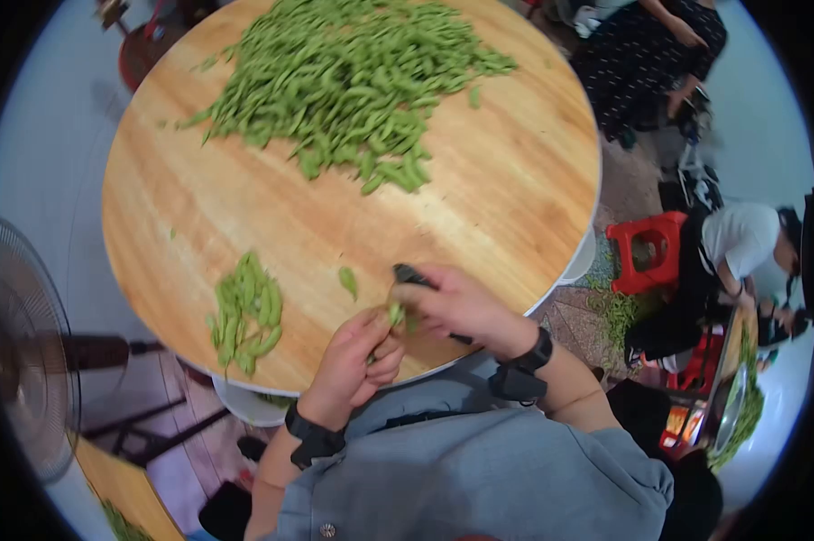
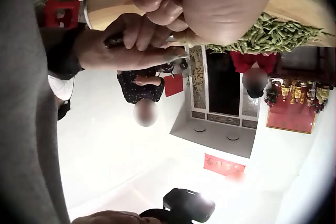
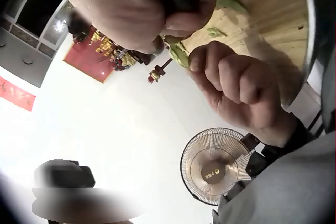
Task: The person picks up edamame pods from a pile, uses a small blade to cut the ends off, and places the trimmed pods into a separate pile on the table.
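Observation:
My left hand [image 1: 357,356] pinches a green soybean pod [image 3: 179,55] between thumb and curled fingers, near the table's front edge. Right beside it, my right hand [image 1: 465,311] grips a black-handled tool [image 1: 414,275], whose handle sticks out past both sides of the fist. The right fingertips are right at the pod's end in the right wrist view; I cannot tell the tool's kind. A loose pod [image 1: 348,281] lies just beyond the hands. To the left sits a small heap of pods [image 1: 244,311], and a large pile of pods [image 1: 344,81] covers the far part of the table.
The round wooden table [image 1: 515,207] has a pale rim. A standing fan [image 1: 28,352] is at the left. White tubs [image 1: 249,403] show below the table edge. On the right are a red stool [image 1: 646,252], a seated person [image 1: 740,239] and pods on the floor [image 1: 616,316].

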Demonstrator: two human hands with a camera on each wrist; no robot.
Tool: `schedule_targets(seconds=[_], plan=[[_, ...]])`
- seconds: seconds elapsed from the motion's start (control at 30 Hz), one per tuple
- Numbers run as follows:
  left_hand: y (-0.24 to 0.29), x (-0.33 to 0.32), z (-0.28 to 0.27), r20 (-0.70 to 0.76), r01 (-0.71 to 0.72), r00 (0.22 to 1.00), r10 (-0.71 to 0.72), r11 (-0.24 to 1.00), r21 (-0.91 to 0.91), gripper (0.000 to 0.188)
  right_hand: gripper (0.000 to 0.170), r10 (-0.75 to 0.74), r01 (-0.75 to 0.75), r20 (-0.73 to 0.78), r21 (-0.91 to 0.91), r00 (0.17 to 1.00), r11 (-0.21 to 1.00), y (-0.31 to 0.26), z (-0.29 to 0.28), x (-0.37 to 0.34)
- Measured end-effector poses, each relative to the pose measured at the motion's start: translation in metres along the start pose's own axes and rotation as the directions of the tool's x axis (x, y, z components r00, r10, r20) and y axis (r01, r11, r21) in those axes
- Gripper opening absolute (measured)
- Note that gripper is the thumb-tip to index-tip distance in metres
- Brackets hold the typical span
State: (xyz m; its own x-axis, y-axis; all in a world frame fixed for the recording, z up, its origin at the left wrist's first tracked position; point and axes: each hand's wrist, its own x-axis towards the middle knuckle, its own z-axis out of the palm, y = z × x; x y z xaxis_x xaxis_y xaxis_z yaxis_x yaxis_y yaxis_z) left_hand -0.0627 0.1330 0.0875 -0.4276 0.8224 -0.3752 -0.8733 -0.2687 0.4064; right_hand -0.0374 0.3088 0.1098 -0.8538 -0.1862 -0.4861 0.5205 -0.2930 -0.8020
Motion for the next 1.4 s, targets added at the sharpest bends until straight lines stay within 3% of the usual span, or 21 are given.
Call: schedule_targets(seconds=[0.03,0.1,0.13,0.2,0.23,0.3,0.43,0.5,0.53,0.6,0.63,0.7,0.73,0.87,1.07,1.13,1.3,1.4], plan=[[0.001,0.0,0.003,0.035,0.022,0.999,-0.023,0.999,0.031,0.018,0.012,-0.038,0.038,-0.036,0.006,0.999,0.999,0.001,0.0,0.001],[0.001,-0.001,0.004,-0.158,-0.04,0.983,0.096,0.945,0.324,0.017,0.012,0.01,-0.006,0.057,-0.062,0.998,0.998,0.003,0.0,0.002],[0.0,0.0,0.002,-0.13,-0.026,0.989,0.075,0.939,0.344,0.017,0.012,-0.016,0.018,0.025,-0.052,1.0,0.998,0.004,0.001,0.002],[-0.003,0.003,-0.003,-0.127,-0.164,0.943,0.306,0.766,0.622,0.019,0.011,-0.05,0.06,0.136,-0.072,0.989,0.996,0.009,0.003,0.003],[-0.002,0.004,-0.002,-0.11,-0.165,0.949,0.297,0.76,0.628,0.019,0.011,-0.064,0.073,0.12,-0.07,0.991,0.995,0.011,0.003,0.003],[0.001,0.002,0.002,-0.201,-0.109,0.946,0.253,0.836,0.538,0.023,0.012,-0.098,0.092,0.152,0.046,0.983,0.995,0.016,0.003,0.004],[0.006,0.0,0.004,-0.132,-0.1,0.979,0.156,0.93,0.353,0.023,0.012,-0.109,0.084,0.142,0.173,0.984,0.981,0.022,0.003,0.002],[0.007,0.0,0.004,-0.067,-0.041,0.996,0.058,0.971,0.234,0.023,0.012,-0.127,0.111,0.098,0.152,0.987,0.982,0.021,0.005,0.001],[0.006,0.001,0.005,-0.05,-0.042,0.997,0.056,0.97,0.24,0.023,0.012,-0.176,0.174,0.042,0.039,0.984,0.984,0.024,0.005,0.003],[0.005,0.0,0.007,-0.236,-0.065,0.956,0.173,0.912,0.405,0.019,0.011,-0.228,0.224,-0.008,-0.17,0.974,0.96,0.023,0.005,0.003],[0.004,0.001,0.008,-0.229,-0.067,0.958,0.172,0.911,0.406,0.019,0.011,-0.233,0.227,-0.014,-0.174,0.972,0.958,0.03,0.005,0.008],[0.002,0.003,0.009,-0.272,-0.072,0.927,0.259,0.834,0.547,0.015,0.013,-0.398,0.391,0.019,-0.232,0.917,0.891,0.041,0.009,0.018],[0.001,0.003,0.008,-0.267,-0.073,0.929,0.257,0.834,0.547,0.015,0.017,-0.272,0.277,0.057,-0.135,0.961,0.951,0.037,0.007,0.015],[-0.001,0.003,0.001,-0.244,-0.131,0.935,0.257,0.891,0.434,0.013,0.017,-0.149,0.154,0.039,-0.201,0.988,0.967,0.026,0.006,0.009],[-0.005,0.002,0.0,-0.204,-0.165,0.946,0.251,0.917,0.363,0.016,0.015,-0.307,0.286,-0.004,-0.354,0.952,0.89,0.033,0.007,0.016],[-0.004,0.001,0.003,-0.204,-0.177,0.944,0.259,0.92,0.349,0.017,0.016,-0.414,0.338,-0.057,-0.485,0.908,0.807,0.026,0.007,0.01],[0.002,0.003,0.007,-0.216,-0.156,0.95,0.226,0.942,0.298,0.017,0.018,-0.439,0.314,-0.114,-0.543,0.891,0.779,0.022,0.008,0.012],[0.005,0.002,0.009,-0.231,-0.156,0.949,0.213,0.957,0.243,0.015,0.017,-0.546,0.348,-0.176,-0.605,0.819,0.716,0.021,0.01,0.016]])
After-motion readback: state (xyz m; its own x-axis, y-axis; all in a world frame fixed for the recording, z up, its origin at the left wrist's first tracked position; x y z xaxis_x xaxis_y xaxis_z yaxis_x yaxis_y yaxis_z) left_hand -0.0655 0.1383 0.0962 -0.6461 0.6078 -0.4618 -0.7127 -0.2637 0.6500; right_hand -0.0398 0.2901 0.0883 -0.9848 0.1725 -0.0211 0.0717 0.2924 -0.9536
